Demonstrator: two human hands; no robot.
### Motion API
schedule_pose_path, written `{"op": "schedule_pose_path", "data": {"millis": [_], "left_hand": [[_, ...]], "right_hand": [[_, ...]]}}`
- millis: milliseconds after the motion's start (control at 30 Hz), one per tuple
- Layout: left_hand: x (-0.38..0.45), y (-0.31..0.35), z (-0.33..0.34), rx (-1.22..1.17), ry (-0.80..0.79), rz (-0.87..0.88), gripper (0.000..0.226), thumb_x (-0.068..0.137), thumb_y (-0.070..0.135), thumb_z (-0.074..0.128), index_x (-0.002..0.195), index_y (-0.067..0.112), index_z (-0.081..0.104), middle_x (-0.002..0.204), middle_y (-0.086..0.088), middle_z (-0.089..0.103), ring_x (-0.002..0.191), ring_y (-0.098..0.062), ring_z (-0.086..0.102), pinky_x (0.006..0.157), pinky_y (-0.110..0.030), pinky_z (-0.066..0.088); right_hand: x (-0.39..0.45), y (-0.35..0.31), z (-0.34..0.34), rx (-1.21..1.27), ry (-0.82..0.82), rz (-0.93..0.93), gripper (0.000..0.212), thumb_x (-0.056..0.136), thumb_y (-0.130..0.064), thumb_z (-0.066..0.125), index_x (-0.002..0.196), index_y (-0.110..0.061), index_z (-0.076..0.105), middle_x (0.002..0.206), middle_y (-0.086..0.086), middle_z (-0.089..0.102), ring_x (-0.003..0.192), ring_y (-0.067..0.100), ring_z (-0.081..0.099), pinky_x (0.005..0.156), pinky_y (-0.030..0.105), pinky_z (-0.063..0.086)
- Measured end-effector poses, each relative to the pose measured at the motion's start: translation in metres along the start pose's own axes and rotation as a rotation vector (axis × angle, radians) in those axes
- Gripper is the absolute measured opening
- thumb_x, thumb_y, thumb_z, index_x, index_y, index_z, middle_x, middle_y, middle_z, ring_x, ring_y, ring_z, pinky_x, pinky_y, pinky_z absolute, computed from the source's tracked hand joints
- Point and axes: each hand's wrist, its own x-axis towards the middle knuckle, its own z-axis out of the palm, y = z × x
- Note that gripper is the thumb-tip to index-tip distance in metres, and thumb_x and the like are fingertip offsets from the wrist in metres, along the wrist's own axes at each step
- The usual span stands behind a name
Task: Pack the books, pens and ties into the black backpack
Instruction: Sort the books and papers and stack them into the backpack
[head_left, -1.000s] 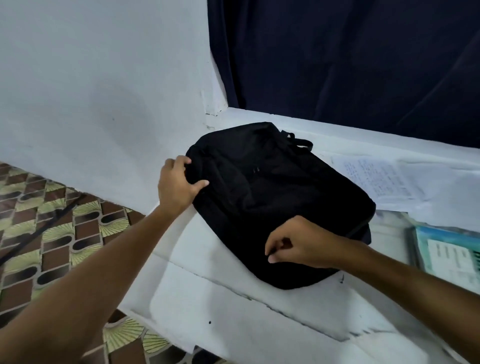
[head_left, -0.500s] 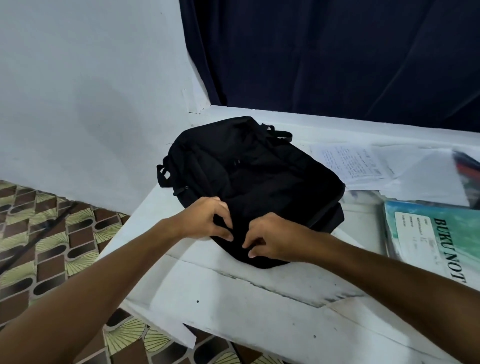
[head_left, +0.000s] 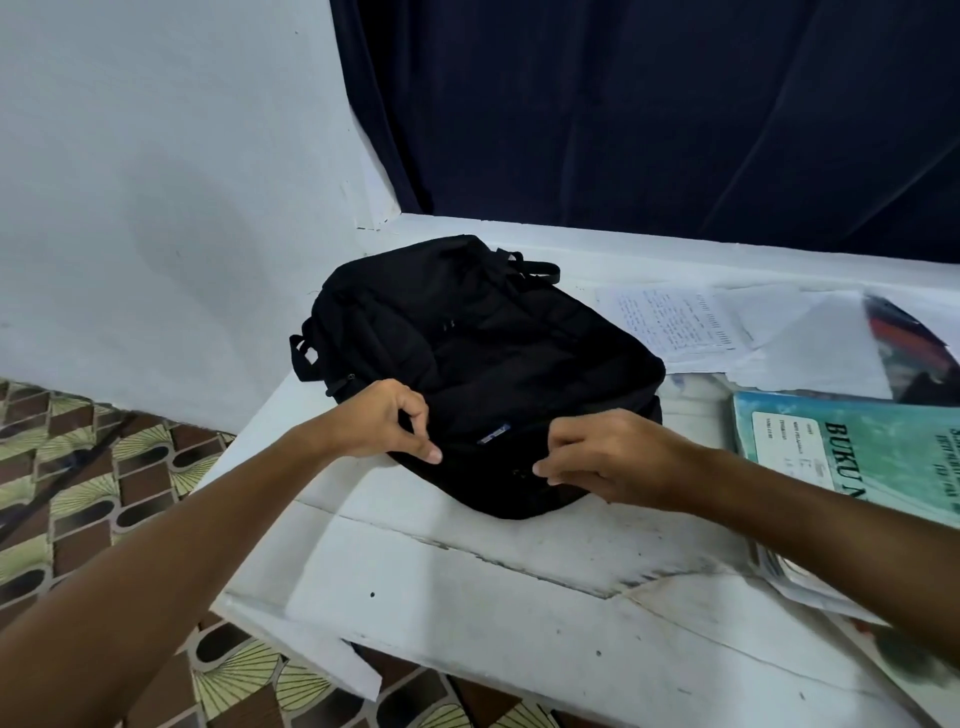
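Head view: you're opening the black backpack (head_left: 483, 364) at frame centre.
Your left hand (head_left: 384, 423) and right hand (head_left: 605, 454) pinch its near edge; next, find the zipper pull, probably.

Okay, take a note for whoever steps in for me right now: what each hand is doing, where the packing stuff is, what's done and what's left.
Left hand: fingers curled, pinching the near edge of the black backpack.
Right hand: likewise pinching the backpack's near edge, a little to the right.
Backpack lies flat on the white table, apparently closed.
Teal book lies at the right, loose papers behind it. No pens or ties can be made out.
Done: nothing packed, as far as can be seen.
Left: open the backpack, then put in the books, pens and ties.
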Motion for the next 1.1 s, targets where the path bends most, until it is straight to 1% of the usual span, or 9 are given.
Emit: {"op": "schedule_pose_path", "data": {"millis": [67,133,233,400,533,700,900,1033,1100], "left_hand": [[0.001,0.005,0.002,0.029,0.01,0.0,0.026,0.064,0.021,0.091,0.054,0.022,0.067,0.065,0.015,0.058,0.073,-0.012,0.055,0.078,-0.025,0.043],[-0.001,0.011,0.004,0.077,0.022,-0.016,0.023,0.062,0.022,0.092,0.06,0.019,0.069,0.07,0.012,0.062,0.077,-0.013,0.058,0.081,-0.029,0.045],[-0.005,0.025,0.012,0.106,0.034,0.015,0.025,0.06,0.029,0.093,0.073,0.023,0.073,0.081,0.011,0.068,0.085,-0.005,0.058,0.082,-0.023,0.047],[-0.004,0.048,0.036,0.125,-0.019,0.101,0.027,0.067,0.033,0.089,0.09,0.027,0.077,0.088,0.011,0.069,0.088,-0.006,0.059,0.079,-0.021,0.048],[-0.001,0.045,0.044,0.082,-0.039,0.066,0.012,0.071,0.026,0.087,0.073,0.021,0.076,0.08,0.008,0.063,0.073,-0.005,0.055,0.07,-0.024,0.045],[-0.002,0.035,0.041,0.015,-0.084,0.023,0.023,0.077,0.018,0.083,0.06,0.025,0.067,0.069,0.016,0.057,0.063,-0.002,0.048,0.065,-0.024,0.04],[-0.013,0.022,0.012,0.052,-0.181,-0.051,0.031,0.076,0.024,0.082,0.054,0.039,0.066,0.066,0.019,0.058,0.062,0.001,0.051,0.068,-0.018,0.041],[-0.009,0.048,0.005,0.096,-0.201,-0.062,0.017,0.071,0.042,0.084,0.066,0.033,0.071,0.074,0.008,0.066,0.068,0.001,0.057,0.068,-0.02,0.044],[0.003,0.071,0.018,0.069,-0.092,-0.009,0.029,0.067,0.052,0.082,0.079,0.028,0.07,0.08,0.005,0.067,0.071,-0.004,0.059,0.071,-0.025,0.049]], "right_hand": [[0.0,-0.004,0.003,0.263,0.021,0.222,0.012,0.082,-0.013,0.074,0.093,-0.01,0.077,0.077,-0.002,0.065,0.063,0.007,0.06,0.06,0.013,0.044],[-0.001,-0.012,0.008,0.541,0.04,0.522,0.01,0.08,-0.009,0.077,0.089,-0.007,0.077,0.069,0.001,0.068,0.054,0.008,0.062,0.053,0.015,0.046],[0.001,-0.027,0.015,0.8,0.025,0.775,0.009,0.076,-0.007,0.08,0.083,-0.004,0.075,0.058,0.003,0.069,0.051,0.012,0.065,0.044,0.02,0.048],[0.005,-0.041,0.018,0.843,0.088,0.889,0.004,0.08,0.001,0.074,0.082,0.002,0.07,0.058,0.006,0.069,0.052,0.012,0.068,0.043,0.02,0.048],[0.003,-0.049,0.022,0.74,0.108,0.906,0.008,0.08,0.0,0.073,0.077,-0.003,0.067,0.054,0.0,0.065,0.048,0.008,0.065,0.041,0.02,0.047],[-0.012,-0.048,0.019,0.615,0.122,0.921,0.019,0.081,0.0,0.072,0.068,-0.012,0.065,0.048,-0.006,0.059,0.043,0.005,0.059,0.042,0.017,0.045],[-0.053,0.016,-0.02,0.512,0.421,1.138,0.018,0.078,0.007,0.072,0.067,-0.005,0.065,0.044,0.0,0.057,0.032,0.005,0.051,0.04,0.016,0.045],[-0.059,0.028,-0.024,0.667,0.425,1.138,0.008,0.079,0.011,0.069,0.075,0.006,0.064,0.047,0.007,0.059,0.035,0.008,0.054,0.041,0.016,0.046],[-0.056,0.028,-0.024,0.748,0.433,1.124,0.006,0.08,0.012,0.069,0.078,0.009,0.063,0.048,0.009,0.058,0.035,0.008,0.054,0.04,0.017,0.047]]}}
